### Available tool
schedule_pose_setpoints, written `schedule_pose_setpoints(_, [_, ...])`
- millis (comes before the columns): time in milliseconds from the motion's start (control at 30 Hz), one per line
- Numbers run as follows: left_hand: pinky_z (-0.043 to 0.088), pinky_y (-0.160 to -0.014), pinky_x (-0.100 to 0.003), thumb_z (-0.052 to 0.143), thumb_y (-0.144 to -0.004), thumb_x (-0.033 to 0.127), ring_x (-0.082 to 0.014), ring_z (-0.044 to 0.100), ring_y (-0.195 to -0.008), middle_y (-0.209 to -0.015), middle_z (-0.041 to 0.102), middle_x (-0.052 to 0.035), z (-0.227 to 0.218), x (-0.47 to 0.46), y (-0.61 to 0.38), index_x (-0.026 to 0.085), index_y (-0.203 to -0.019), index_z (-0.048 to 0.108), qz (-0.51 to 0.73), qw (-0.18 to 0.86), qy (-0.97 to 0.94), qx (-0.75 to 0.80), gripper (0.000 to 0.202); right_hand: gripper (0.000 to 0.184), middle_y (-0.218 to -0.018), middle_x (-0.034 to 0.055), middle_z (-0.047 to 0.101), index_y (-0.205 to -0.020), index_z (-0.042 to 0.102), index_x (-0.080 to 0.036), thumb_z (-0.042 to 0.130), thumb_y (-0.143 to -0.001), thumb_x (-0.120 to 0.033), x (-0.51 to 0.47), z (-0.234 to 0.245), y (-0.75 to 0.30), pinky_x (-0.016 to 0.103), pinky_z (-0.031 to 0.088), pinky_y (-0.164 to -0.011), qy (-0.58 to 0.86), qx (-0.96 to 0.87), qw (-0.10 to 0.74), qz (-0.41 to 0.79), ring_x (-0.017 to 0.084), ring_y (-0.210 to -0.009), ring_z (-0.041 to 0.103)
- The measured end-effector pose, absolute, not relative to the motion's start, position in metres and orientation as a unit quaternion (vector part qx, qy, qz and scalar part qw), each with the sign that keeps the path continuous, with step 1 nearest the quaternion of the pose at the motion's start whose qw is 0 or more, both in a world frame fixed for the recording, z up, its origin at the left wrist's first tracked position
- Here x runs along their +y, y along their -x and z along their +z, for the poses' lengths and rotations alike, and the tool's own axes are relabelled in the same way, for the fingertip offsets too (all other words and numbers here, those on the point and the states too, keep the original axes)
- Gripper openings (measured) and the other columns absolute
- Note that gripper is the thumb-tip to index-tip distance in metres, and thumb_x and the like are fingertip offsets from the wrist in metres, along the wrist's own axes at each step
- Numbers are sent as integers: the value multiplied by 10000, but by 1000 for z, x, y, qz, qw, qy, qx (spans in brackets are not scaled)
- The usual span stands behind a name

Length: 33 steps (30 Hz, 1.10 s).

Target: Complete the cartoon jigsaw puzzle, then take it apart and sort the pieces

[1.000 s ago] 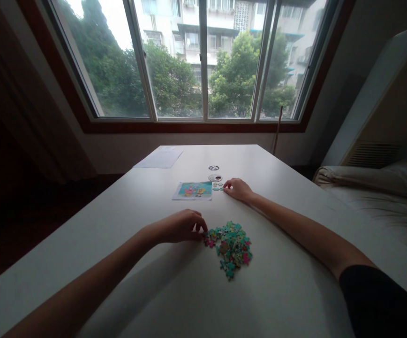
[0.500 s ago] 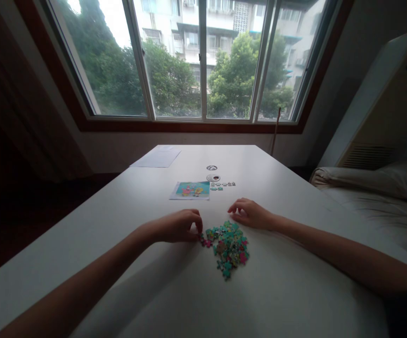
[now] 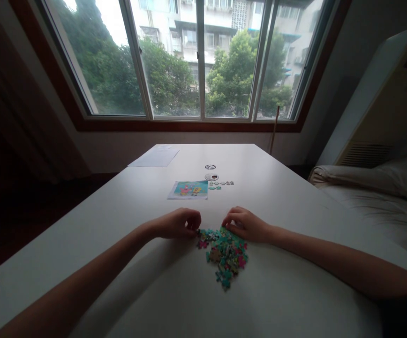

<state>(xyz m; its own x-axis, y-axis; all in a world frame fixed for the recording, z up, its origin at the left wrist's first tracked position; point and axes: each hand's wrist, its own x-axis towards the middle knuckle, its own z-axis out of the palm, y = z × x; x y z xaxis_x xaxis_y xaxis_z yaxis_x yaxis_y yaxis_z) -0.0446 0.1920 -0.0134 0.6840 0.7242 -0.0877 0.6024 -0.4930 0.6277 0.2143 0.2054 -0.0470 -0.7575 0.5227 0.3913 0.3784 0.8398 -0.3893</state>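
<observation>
A heap of teal, pink and yellow jigsaw pieces [image 3: 225, 253] lies on the white table [image 3: 295, 206] in front of me. My left hand [image 3: 177, 223] rests at the heap's left edge, fingers curled in a pinch on a piece there. My right hand [image 3: 244, 224] sits on the heap's far right edge, fingers bent down onto the pieces. Farther back lies a colourful reference picture [image 3: 188, 189], with a short row of joined pieces [image 3: 220, 184] just right of it.
Two small round objects [image 3: 211, 172] lie beyond the picture, and a white sheet of paper [image 3: 154, 157] lies at the far left of the table. A bed with a pillow [image 3: 372, 183] stands to the right. A wide window fills the back wall.
My right hand has come back from the row of joined pieces beside the picture to the far edge of the heap. My left hand has stayed at the heap's left edge.
</observation>
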Motion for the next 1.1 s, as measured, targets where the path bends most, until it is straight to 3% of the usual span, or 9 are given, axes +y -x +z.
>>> schedule_pose_setpoints(300, [384, -508, -200, 625, -638, 222, -73, 486, -552, -625, 550, 28, -28, 201, 27, 125, -736, 520, 314, 487, -686, 439, 173, 156, -801, 49, 589, -882, 623, -185, 499, -791, -163, 198, -43, -212, 255, 424, -716, 205, -932, 248, 166, 132, -757, 530])
schedule_pose_setpoints(467, [441, -593, -246, 660, -645, 252, -101, 554, -620, -698, 624, -15, -35, 194, 10, 119, -781, 568, 390, 525, -620, 434, 211, 132, -786, 41, 595, -870, 620, -190, 508, -803, -203, 199, -45, -212, 240, 431, -689, 209, -925, 267, 171, 119, -733, 536])
schedule_pose_setpoints(600, [456, -595, -256, 688, -631, 304, -110, 563, -605, -665, 623, -14, -43, 192, -2, 118, -782, 595, 428, 520, -609, 419, 257, 132, -713, 21, 574, -833, 606, -187, 528, -800, -289, 202, -47, -210, 228, 419, -600, 288, -882, 346, 141, 104, -630, 508])
schedule_pose_setpoints(733, [455, -586, -243, 699, -625, 310, -107, 569, -607, -684, 627, -14, -46, 192, -8, 120, -775, 594, 450, 524, -588, 421, 264, 151, -701, 17, 573, -832, 610, -198, 557, -781, -330, 206, -48, -209, 237, 408, -604, 303, -868, 379, 110, 113, -645, 513])
schedule_pose_setpoints(1100, [423, -567, -222, 700, -630, 267, -86, 543, -567, -643, 613, -2, -43, 189, -11, 108, -755, 568, 441, 550, -589, 395, 242, 157, -776, 40, 625, -842, 612, -199, 488, -833, -294, 206, -47, -210, 280, 361, -682, 257, -900, 353, -5, 137, -711, 528])
